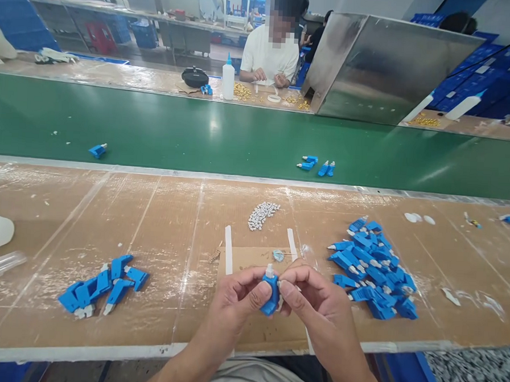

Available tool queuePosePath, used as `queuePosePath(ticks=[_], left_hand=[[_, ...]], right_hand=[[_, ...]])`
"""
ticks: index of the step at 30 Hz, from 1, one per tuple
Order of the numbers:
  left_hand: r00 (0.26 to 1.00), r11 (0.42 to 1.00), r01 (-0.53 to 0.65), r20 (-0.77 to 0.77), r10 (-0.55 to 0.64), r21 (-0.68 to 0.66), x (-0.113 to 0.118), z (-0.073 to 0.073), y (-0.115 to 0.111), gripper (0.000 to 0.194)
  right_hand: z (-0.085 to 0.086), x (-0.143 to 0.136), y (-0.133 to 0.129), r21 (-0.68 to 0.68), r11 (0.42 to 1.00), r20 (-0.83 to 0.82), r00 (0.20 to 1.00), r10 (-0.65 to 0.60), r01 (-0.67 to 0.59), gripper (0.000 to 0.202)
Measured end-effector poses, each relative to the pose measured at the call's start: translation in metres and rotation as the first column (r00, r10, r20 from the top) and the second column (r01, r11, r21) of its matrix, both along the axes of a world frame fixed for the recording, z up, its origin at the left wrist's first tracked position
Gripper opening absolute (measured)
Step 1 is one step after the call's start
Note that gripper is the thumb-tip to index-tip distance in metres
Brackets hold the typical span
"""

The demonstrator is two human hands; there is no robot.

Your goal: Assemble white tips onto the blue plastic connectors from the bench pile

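A blue bin [425, 375] holds grey parts [476, 376]; left hand [240, 297] grips a blue piece [270, 306].

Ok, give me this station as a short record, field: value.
left hand: holds blue piece, pale tip up
right hand: fingertips at the blue piece's side; anything pinched there is unclear
left group: a few blue pieces with pale tips
right group: larger heap of similar pieces
between groups, farther back: small grey bits
green strip: one blue piece at left, four right of centre
across: person in white shirt, hands over the far bench
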State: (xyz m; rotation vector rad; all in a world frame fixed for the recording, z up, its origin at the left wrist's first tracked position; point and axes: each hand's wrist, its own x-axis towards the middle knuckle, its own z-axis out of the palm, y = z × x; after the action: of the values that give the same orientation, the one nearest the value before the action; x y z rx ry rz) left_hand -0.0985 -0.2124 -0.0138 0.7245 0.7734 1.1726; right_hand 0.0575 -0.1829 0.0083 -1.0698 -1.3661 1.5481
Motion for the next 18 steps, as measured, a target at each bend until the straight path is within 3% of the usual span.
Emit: queuePosePath(ticks=[9,14,18], left_hand=[[0.999,0.999,-0.029,-0.032,0.03,0.043,0.0004,-0.0063,0.002,0.025],[0.966,0.987,-0.12,-0.215,0.14,0.104,0.0016,-0.0044,0.0023,0.024],[0.914,0.98,-0.109,-0.37,0.166,0.169,-0.0004,-0.0024,0.0019,0.024]], right_hand=[[-0.0053,-0.0057,-0.0009,0.067,0.997,0.047,0.998,-0.051,0.047,0.016],[-0.0077,-0.0099,-0.004,0.188,0.978,0.08,0.991,-0.106,0.089,0.012],[-0.0106,-0.0074,-0.0005,0.12,0.991,0.086,0.994,-0.062,0.052,0.014]])
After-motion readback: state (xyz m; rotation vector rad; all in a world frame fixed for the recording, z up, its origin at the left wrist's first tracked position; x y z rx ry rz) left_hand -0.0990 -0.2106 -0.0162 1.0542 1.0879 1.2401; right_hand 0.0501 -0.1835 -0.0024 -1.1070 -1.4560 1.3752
